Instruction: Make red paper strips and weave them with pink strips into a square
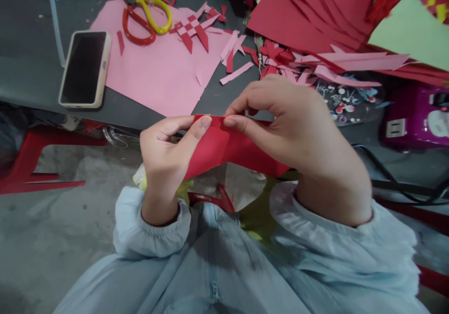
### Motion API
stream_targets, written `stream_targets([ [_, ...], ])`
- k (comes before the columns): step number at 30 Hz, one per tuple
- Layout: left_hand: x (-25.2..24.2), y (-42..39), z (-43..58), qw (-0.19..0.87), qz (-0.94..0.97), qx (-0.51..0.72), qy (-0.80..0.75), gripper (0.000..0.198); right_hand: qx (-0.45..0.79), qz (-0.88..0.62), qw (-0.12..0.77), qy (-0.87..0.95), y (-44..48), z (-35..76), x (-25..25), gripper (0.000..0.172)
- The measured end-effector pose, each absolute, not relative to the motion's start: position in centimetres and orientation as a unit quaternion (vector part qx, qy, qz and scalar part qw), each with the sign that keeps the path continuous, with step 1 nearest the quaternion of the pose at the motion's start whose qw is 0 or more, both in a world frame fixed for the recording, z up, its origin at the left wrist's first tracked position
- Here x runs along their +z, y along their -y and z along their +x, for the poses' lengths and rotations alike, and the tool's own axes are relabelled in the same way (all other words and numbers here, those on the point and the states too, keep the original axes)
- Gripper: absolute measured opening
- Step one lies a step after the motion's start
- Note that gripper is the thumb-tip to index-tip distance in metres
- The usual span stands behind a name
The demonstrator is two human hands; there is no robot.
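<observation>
We held the folded red paper sheet (224,148) just off the near edge of the dark grey bench (31,80), above the lap. The left grip (164,155) pinched its upper fold between thumb and forefinger. The right grip (298,132) pinched the same fold just beside it. We judged the step to be creasing. Extending the crease would call for even pressure and aligned edges.
</observation>
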State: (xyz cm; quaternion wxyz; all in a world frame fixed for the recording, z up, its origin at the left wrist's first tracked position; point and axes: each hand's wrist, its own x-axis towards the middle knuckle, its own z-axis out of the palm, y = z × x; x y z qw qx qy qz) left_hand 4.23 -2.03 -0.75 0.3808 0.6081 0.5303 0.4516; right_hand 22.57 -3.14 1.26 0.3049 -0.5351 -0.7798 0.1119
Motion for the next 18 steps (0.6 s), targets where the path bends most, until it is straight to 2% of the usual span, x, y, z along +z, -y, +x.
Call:
stream_targets([
  [6, -0.8, 2.0, 4.2, 0.391, 0.604, 0.468, -0.514, 0.009, 0.117, -0.548, 0.290, 0.776, 3.1, 22.6, 1.4, 0.017],
  [18, -1.3, 1.4, 3.3, 0.386, 0.619, 0.510, -0.455, 0.010, 0.202, -0.560, 0.295, 0.748, 3.3, 23.0, 2.4, 0.016],
])
